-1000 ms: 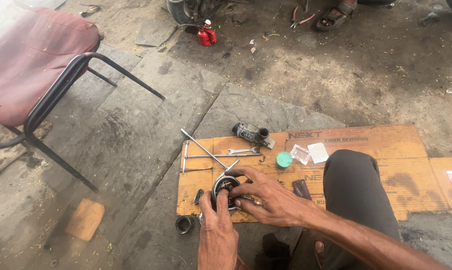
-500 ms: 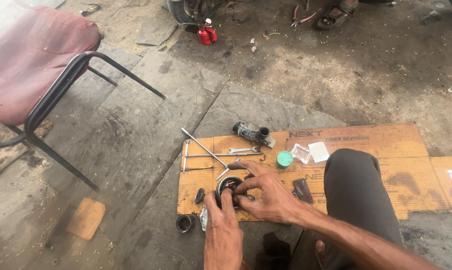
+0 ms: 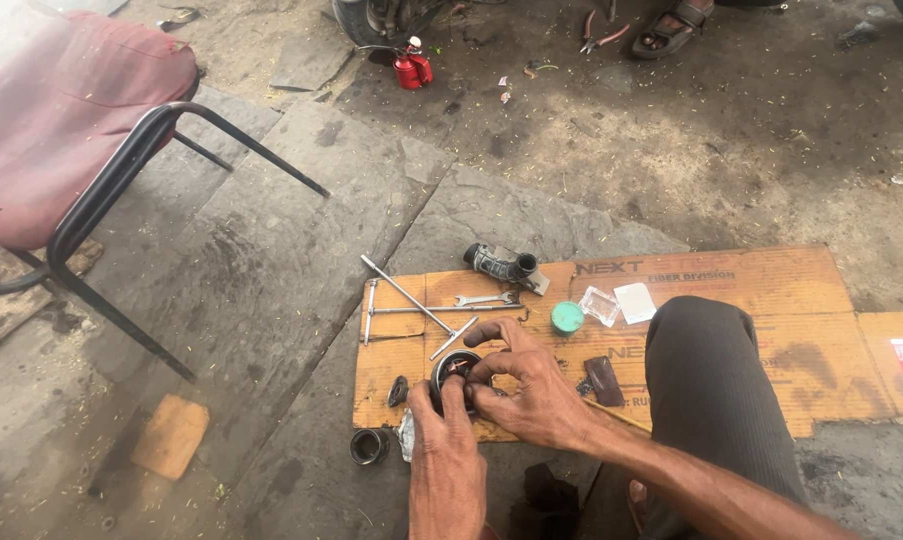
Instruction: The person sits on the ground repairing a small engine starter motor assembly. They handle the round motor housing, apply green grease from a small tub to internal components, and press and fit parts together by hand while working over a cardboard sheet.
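Flattened cardboard [image 3: 731, 280] on stone: both hands stay on the round metal part [image 3: 449, 372], right hand [image 3: 531, 395] fingers now curled tighter, left hand [image 3: 441, 440] fingers pinching its rim.

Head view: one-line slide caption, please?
Both hands, left hand and right hand, grip a round metal part on cardboard among T-handle wrenches.

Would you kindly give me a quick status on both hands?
Left hand and right hand both gripping round metal part on cardboard. Wrenches lie just beyond.
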